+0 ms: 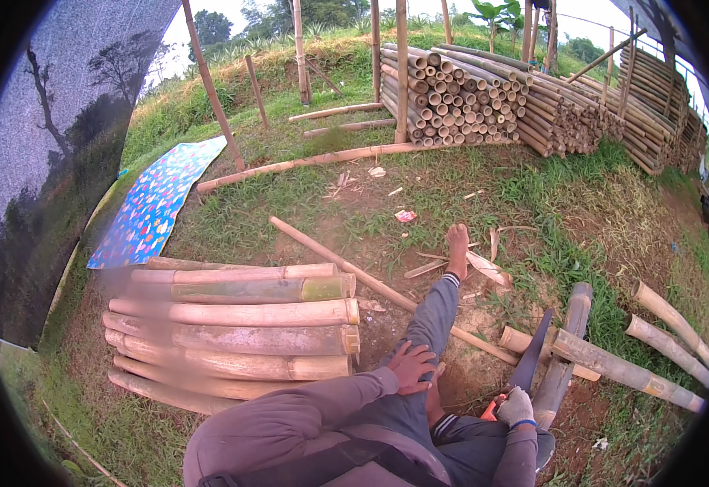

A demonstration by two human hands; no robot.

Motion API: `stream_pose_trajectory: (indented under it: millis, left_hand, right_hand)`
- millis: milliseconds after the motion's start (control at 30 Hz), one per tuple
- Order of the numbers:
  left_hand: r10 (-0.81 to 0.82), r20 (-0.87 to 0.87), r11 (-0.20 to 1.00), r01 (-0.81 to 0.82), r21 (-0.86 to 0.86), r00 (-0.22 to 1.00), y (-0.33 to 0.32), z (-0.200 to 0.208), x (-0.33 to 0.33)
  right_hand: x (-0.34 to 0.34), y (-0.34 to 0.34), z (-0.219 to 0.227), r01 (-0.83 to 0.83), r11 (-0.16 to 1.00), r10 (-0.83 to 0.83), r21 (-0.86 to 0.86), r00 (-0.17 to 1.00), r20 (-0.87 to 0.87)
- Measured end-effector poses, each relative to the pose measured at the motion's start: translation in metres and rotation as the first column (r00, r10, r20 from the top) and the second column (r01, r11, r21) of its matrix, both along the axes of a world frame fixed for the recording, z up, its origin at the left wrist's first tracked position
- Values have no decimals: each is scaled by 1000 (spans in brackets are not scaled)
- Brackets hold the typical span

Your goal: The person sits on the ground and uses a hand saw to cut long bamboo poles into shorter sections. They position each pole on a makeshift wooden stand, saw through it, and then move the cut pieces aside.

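The person sits on bare earth with one leg stretched out, and the right hand (517, 406), in a pale glove, is clenched around the orange handle of a broad dark blade (531, 364). The blade slants up and away from the glove, and its tip lies against a short bamboo pole (564, 357) that stands on the ground just beside the right knee. To cut well here, the edge should meet the pole at a slant rather than square on, the pole needs a firm seat on the section of bamboo lying crosswise under it (614, 367), and the outstretched bare foot (457, 247) should stay well off the blade's line (it is clear of it now).

The left hand (411, 367) is bare and holds nothing; it lies flat with fingers spread on the left knee, the sleeved forearm running back toward the body. The right wrist looks bent slightly inward, though the fisheye edge makes that hard to judge. A stack of cut bamboo lengths (241, 337) lies near the left side.
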State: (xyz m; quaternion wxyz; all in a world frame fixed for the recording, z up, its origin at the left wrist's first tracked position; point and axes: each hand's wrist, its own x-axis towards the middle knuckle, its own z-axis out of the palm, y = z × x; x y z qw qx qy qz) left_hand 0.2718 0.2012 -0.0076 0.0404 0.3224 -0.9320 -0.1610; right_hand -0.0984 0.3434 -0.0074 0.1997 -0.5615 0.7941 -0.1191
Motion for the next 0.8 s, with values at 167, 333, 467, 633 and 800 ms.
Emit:
stream_pose_trajectory:
  millis: [167, 333, 467, 633, 800]
  left_hand:
    - [4, -9, 1000, -4, -1, 1000, 0, -1, 0]
    - [9, -28, 1000, -9, -9, 1000, 1, -6, 2]
    - [2, -29, 1000, -2, -10, 1000, 0, -4, 2]
    - [16, -46, 1000, -16, 13, 999, 1, -4, 1]
    - [28, -39, 1000, -28, -2, 999, 1, -10, 3]
  right_hand:
    - [0, 0, 0, 3, 1000, -3, 2, 999, 42]
    - [0, 0, 1, -6, 1000, 6, -2, 999, 54]
    - [1, 0, 2, -27, 1000, 27, -10, 999, 16]
    - [0, -3, 2, -38, 999, 38, 14, 999, -15]
    - [3, -2, 2, -29, 999, 30, -14, 999, 16]
